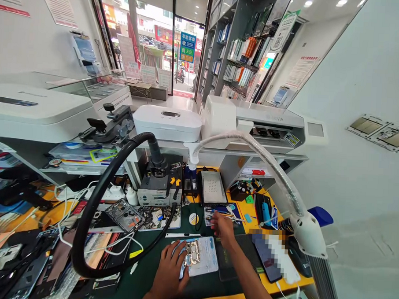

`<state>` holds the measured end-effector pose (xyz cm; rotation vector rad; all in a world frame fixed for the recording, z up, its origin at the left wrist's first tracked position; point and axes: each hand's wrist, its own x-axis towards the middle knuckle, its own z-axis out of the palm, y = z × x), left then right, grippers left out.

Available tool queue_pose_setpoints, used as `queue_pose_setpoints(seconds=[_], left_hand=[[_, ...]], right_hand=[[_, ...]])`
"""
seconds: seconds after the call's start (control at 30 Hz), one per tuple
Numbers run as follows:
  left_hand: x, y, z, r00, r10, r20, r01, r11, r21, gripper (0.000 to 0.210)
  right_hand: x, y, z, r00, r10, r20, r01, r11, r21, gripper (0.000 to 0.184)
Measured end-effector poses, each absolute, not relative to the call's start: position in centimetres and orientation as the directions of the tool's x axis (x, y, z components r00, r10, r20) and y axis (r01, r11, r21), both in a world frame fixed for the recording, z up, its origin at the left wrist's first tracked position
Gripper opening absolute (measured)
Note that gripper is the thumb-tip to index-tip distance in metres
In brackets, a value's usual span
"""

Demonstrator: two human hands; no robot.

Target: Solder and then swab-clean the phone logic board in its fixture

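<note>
My left hand [171, 268] lies at the left end of a pale silver-blue plate [208, 258], its fingers curled over the edge and its thumb on the near side, gripping it. On that plate is a small gold-coloured circuit board [193, 252], partly covered by my fingertips. My right hand [222, 227] reaches forward over several thin tools [231, 217] lying on a blue and white mat. Its fingers are bent together at the tools' left end; what lies between them is too small to make out. A dark green work mat [141, 277] is under the plate.
A thick black hose [79, 223] arches across the left side. A white lamp [310, 236] on a bent arm stands at right. A grey bench unit [159, 194], a board of loose parts [163, 219] and a phone [265, 258] surround the mat. White cables [62, 223] trail at left.
</note>
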<state>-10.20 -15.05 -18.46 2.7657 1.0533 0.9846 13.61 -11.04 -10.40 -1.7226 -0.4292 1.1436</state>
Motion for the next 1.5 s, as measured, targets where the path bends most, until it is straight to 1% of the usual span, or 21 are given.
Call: queue_pose_setpoints(seconds=[0.07,0.13,0.2,0.23,0.27,0.33,0.4,0.47,0.57,0.7,0.83,0.93,1.07,1.2,1.3,1.5], left_hand=[[-10.2,-15.1,-18.6,0.576,0.609,0.544,0.594,-0.770,0.234,0.034],[-10.2,-15.1,-18.8,0.562,0.620,0.548,0.600,-0.761,0.246,0.034],[-10.1,-15.2,-18.9,0.552,0.625,0.551,0.604,-0.756,0.252,0.034],[-10.1,-15.2,-19.0,0.553,0.624,0.552,0.604,-0.757,0.251,0.034],[-10.1,-15.2,-19.0,0.555,0.621,0.554,0.603,-0.758,0.247,0.033],[-10.1,-15.2,-19.1,0.559,0.613,0.558,0.599,-0.764,0.239,0.032],[-10.1,-15.2,-19.1,0.562,0.608,0.561,0.599,-0.767,0.232,0.031],[-10.2,-15.2,-19.1,0.561,0.609,0.561,0.602,-0.765,0.228,0.031],[-10.2,-15.3,-19.0,0.561,0.608,0.562,0.608,-0.763,0.219,0.030],[-10.2,-15.2,-18.7,0.564,0.602,0.565,0.611,-0.765,0.206,0.031],[-10.2,-15.2,-18.6,0.565,0.611,0.554,0.614,-0.760,0.213,0.032],[-10.1,-15.2,-18.5,0.573,0.618,0.539,0.607,-0.761,0.227,0.031],[-10.1,-15.2,-18.3,0.580,0.629,0.517,0.604,-0.758,0.246,0.032],[-10.2,-15.3,-18.2,0.604,0.638,0.478,0.595,-0.760,0.262,0.030],[-10.2,-15.3,-18.3,0.622,0.652,0.433,0.594,-0.754,0.282,0.030],[-10.3,-15.4,-18.5,0.631,0.680,0.373,0.597,-0.733,0.328,0.031]], right_hand=[[10.9,-10.4,-9.0,0.417,0.766,-0.489,-0.206,-0.445,-0.872,0.039],[7.8,-9.6,-8.0,0.300,0.821,-0.487,-0.197,-0.446,-0.873,0.039],[4.9,-8.6,-7.6,0.207,0.836,-0.508,-0.189,-0.476,-0.859,0.041],[3.8,-8.0,-7.7,0.195,0.835,-0.515,-0.187,-0.484,-0.855,0.046],[2.9,-7.2,-8.0,0.208,0.831,-0.516,-0.184,-0.485,-0.855,0.053],[1.9,-5.5,-8.7,0.287,0.823,-0.491,-0.169,-0.461,-0.871,0.065],[1.9,-3.6,-9.5,0.399,0.811,-0.428,-0.130,-0.412,-0.902,0.069],[2.7,-1.7,-9.9,0.498,0.797,-0.343,-0.071,-0.357,-0.932,0.068],[4.4,0.9,-9.9,0.572,0.791,-0.217,0.018,-0.277,-0.961,0.065],[6.7,2.7,-9.0,0.598,0.797,-0.088,0.112,-0.192,-0.975,0.062],[8.6,2.0,-8.4,0.589,0.808,-0.006,0.171,-0.132,-0.976,0.060],[9.6,0.3,-8.4,0.571,0.821,0.023,0.180,-0.098,-0.979,0.059],[9.8,-1.2,-8.2,0.582,0.813,0.027,0.168,-0.087,-0.982,0.058],[9.1,-1.3,-7.1,0.603,0.797,0.043,0.163,-0.070,-0.984,0.051],[8.9,-1.8,-5.9,0.642,0.764,0.059,0.151,-0.050,-0.987,0.047],[10.0,-7.9,-2.0,0.762,0.647,0.029,0.044,-0.008,-0.999,0.051]])
